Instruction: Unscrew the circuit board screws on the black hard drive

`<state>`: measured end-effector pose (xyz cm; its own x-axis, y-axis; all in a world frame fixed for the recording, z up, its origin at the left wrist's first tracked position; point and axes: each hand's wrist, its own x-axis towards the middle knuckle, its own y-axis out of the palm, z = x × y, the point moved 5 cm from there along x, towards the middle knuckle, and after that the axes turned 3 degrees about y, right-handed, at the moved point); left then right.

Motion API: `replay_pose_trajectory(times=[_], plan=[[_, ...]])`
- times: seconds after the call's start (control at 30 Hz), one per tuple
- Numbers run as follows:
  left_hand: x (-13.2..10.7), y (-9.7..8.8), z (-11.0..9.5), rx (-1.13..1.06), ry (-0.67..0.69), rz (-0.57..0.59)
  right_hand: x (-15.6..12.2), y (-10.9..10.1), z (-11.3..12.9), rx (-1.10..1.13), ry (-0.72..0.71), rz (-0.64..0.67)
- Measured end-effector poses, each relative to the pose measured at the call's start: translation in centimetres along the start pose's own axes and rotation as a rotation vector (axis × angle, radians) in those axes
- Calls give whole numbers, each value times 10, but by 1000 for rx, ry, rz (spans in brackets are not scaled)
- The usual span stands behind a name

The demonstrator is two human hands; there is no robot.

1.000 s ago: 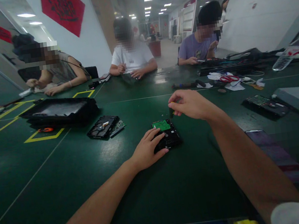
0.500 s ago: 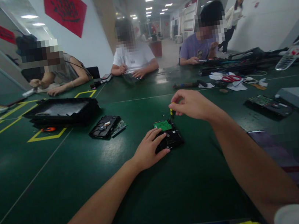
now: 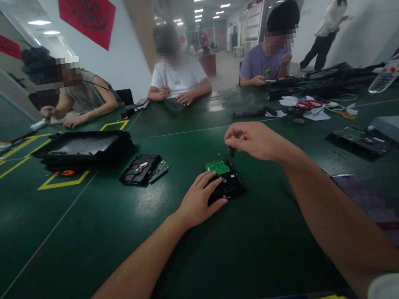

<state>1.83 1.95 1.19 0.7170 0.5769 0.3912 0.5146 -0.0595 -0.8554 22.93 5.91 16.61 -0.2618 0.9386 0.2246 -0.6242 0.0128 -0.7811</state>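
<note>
The black hard drive lay on the green table, just right of the left hand, whose spread fingers touched it, while the right hand pinched a screwdriver, nearly upright, at the drive's far right corner.

A: Finish on your tabletop?
B: Smooth, glossy enough to throw soft reflections at you.
A: Your hard drive?
B: Metal-look casing, dull black. Your far-right bottle: clear shiny plastic.
</note>
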Motion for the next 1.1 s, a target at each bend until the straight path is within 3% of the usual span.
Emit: replay_pose_trajectory(times=[0.23,0.5,0.77,0.97,1.1], plan=[[0,-1,-1,1,-9,5,0,1,-6,48,102,-8],[1,-3,-2,1,-16,-4,0,-2,-2,23,28,10],[1,-3,-4,-5,-27,-10,1,-4,-5,-85,109,-50],[0,-2,-2,-1,-23,1,-2,-2,-1,41,79,7],[0,-1,-2,-4,-18,-9,-1,-2,0,-3,66,-7]])
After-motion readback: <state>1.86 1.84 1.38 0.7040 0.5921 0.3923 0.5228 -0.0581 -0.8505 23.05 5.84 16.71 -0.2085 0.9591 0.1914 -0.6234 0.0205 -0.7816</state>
